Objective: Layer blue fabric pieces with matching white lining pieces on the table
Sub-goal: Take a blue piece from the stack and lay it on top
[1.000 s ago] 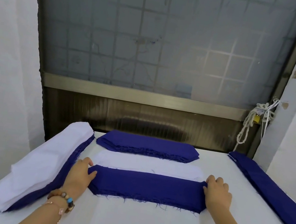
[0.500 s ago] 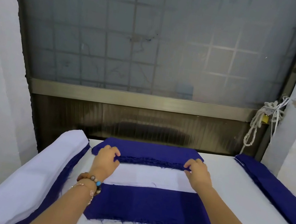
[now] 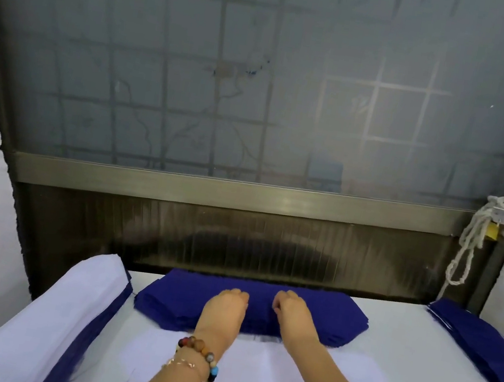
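White table (image 3: 403, 333) stood before frosted window (image 3: 262, 77); rope (image 3: 473, 245) hung right. At far edge lay blue stack (image 3: 326, 318); left hand (image 3: 225, 307) and right hand (image 3: 292, 313) rested on it, fingers curled, grip indiscernible.

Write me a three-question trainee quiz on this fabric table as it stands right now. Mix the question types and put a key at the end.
1. True or false: the left hand and the right hand are both on the far blue stack.
2. What lies on the table just on the near side of that stack? A) a white lining piece B) a pair of scissors C) a red cloth
3. Fill in: the beaded bracelet is on the ____ wrist.

Key: 1 true; 2 A; 3 left.
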The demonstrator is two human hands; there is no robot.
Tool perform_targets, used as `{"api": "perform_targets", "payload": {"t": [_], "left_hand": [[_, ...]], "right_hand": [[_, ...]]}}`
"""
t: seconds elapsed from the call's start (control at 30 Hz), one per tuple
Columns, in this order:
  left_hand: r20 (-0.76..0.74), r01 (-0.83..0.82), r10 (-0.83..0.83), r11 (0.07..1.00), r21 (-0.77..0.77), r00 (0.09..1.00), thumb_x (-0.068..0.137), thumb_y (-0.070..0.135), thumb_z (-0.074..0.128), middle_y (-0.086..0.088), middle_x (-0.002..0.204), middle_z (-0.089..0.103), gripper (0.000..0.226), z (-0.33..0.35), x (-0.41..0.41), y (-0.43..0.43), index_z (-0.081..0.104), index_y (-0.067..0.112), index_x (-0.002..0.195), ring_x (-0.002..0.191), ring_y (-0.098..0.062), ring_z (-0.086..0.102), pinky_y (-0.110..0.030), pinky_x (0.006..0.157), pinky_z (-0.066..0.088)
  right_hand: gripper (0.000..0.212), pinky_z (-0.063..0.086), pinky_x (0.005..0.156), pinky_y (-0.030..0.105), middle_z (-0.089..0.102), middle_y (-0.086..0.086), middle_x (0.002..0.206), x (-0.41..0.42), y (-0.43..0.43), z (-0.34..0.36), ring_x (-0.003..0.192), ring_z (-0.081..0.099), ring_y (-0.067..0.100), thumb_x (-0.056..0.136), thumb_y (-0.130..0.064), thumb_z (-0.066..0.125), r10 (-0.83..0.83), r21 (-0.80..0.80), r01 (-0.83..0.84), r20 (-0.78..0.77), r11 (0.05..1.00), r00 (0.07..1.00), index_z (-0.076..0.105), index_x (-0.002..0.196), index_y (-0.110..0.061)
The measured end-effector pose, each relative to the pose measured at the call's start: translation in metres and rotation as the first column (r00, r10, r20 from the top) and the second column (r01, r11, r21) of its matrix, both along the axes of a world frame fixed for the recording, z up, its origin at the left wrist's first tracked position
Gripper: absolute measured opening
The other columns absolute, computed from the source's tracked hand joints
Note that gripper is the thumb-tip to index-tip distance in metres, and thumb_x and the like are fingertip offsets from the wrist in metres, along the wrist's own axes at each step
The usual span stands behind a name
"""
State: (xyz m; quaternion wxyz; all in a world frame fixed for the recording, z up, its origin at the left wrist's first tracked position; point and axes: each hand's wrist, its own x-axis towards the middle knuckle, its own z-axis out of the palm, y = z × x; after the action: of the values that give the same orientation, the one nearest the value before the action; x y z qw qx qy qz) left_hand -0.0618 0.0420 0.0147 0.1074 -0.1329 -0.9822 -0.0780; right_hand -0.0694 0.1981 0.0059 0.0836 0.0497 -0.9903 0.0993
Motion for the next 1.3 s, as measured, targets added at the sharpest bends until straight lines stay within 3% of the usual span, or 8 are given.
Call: {"api": "perform_targets", "payload": {"t": [0.17, 0.27, 0.4, 0.6, 0.87, 1.03, 1.2, 1.3], "left_hand": [[-0.022, -0.003, 0.004, 0.997, 0.073, 1.0, 0.099, 0.014, 0.044, -0.006, 0.111, 0.061, 0.015, -0.002, -0.025, 0.009, 0.053, 0.014, 0.111, 0.098, -0.022, 0.059, -0.032, 0.08, 0.046], [-0.031, -0.001, 0.003, 0.997, 0.083, 1.0, 0.102, 0.023, 0.04, -0.007, 0.112, 0.062, 0.02, -0.009, -0.036, 0.013, 0.051, 0.014, 0.116, 0.1, -0.024, 0.06, -0.033, 0.078, 0.045], [-0.103, 0.005, 0.015, 0.982, 0.191, 0.995, 0.101, 0.036, 0.04, 0.002, 0.105, 0.066, 0.025, -0.024, -0.04, 0.009, 0.048, 0.024, 0.121, 0.094, -0.016, 0.062, -0.028, 0.074, 0.047], [-0.096, 0.049, -0.027, 0.969, 0.241, 0.995, 0.099, 0.041, 0.044, 0.007, 0.086, 0.059, 0.016, -0.027, -0.044, 0.008, 0.043, 0.026, 0.099, 0.074, -0.011, 0.052, -0.025, 0.063, 0.037], [-0.052, 0.054, -0.045, 0.979, 0.195, 0.998, 0.098, 0.047, 0.042, 0.008, 0.076, 0.048, 0.025, -0.022, -0.044, 0.007, 0.038, 0.024, 0.09, 0.068, -0.01, 0.045, -0.025, 0.061, 0.034], [-0.068, 0.019, -0.009, 0.99, 0.143, 0.998, 0.101, 0.045, 0.035, 0.004, 0.097, 0.049, 0.029, -0.021, -0.046, 0.007, 0.05, 0.02, 0.102, 0.073, -0.011, 0.047, -0.026, 0.066, 0.041], [-0.071, 0.024, -0.011, 0.983, 0.184, 0.997, 0.097, 0.043, 0.049, 0.005, 0.127, 0.035, 0.038, -0.021, -0.049, 0.005, 0.041, 0.026, 0.129, 0.084, -0.008, 0.055, -0.017, 0.062, 0.041], [-0.057, 0.045, -0.034, 0.976, 0.213, 0.998, 0.094, 0.044, 0.053, 0.008, 0.129, 0.034, 0.037, -0.02, -0.052, 0.001, 0.044, 0.027, 0.126, 0.087, -0.005, 0.053, -0.014, 0.062, 0.039]], "right_hand": [[0.05, 0.045, 0.092, 0.03, 0.048, 0.009, 0.127, -0.014, -0.009, -0.005, 0.114, 0.048, 0.023, 0.089, 0.003, 0.051, -0.077, 0.011, 0.077, 0.01, 0.997, 0.997, 0.037, 0.134, -0.014], [0.058, 0.044, 0.098, 0.034, 0.044, 0.013, 0.134, -0.023, -0.007, -0.008, 0.12, 0.046, 0.027, 0.091, 0.003, 0.051, -0.07, 0.084, 0.068, 0.019, 0.994, 0.997, 0.029, 0.142, -0.013], [0.045, 0.046, 0.094, 0.035, 0.047, 0.012, 0.132, -0.031, -0.003, -0.011, 0.116, 0.05, 0.028, 0.096, -0.007, 0.048, -0.018, 0.04, 0.018, 0.003, 0.999, 1.0, 0.032, 0.138, -0.014], [0.011, 0.046, 0.078, 0.03, 0.055, 0.005, 0.112, -0.037, 0.007, -0.007, 0.094, 0.057, 0.022, 0.101, -0.022, 0.043, 0.084, -0.019, -0.085, -0.075, 0.996, 0.994, 0.046, 0.11, -0.017], [0.009, 0.049, 0.075, 0.029, 0.044, 0.003, 0.115, -0.033, 0.006, -0.008, 0.083, 0.055, 0.017, 0.1, -0.022, 0.045, 0.055, -0.042, -0.059, -0.097, 0.997, 0.994, 0.05, 0.105, -0.017], [0.021, 0.05, 0.079, 0.025, 0.035, 0.003, 0.132, -0.031, 0.005, -0.013, 0.096, 0.052, 0.014, 0.101, -0.02, 0.044, 0.079, -0.013, -0.082, -0.156, 0.997, 0.985, 0.049, 0.121, -0.013], [0.036, 0.05, 0.086, 0.023, 0.033, 0.003, 0.138, -0.033, 0.008, -0.016, 0.108, 0.051, 0.013, 0.099, -0.015, 0.048, 0.131, 0.042, -0.125, -0.164, 0.991, 0.978, 0.039, 0.134, -0.013], [0.039, 0.048, 0.086, 0.023, 0.034, 0.005, 0.136, -0.033, 0.009, -0.019, 0.105, 0.05, 0.012, 0.097, -0.012, 0.05, 0.173, 0.104, -0.158, -0.156, 0.982, 0.973, 0.037, 0.133, -0.013]]}}
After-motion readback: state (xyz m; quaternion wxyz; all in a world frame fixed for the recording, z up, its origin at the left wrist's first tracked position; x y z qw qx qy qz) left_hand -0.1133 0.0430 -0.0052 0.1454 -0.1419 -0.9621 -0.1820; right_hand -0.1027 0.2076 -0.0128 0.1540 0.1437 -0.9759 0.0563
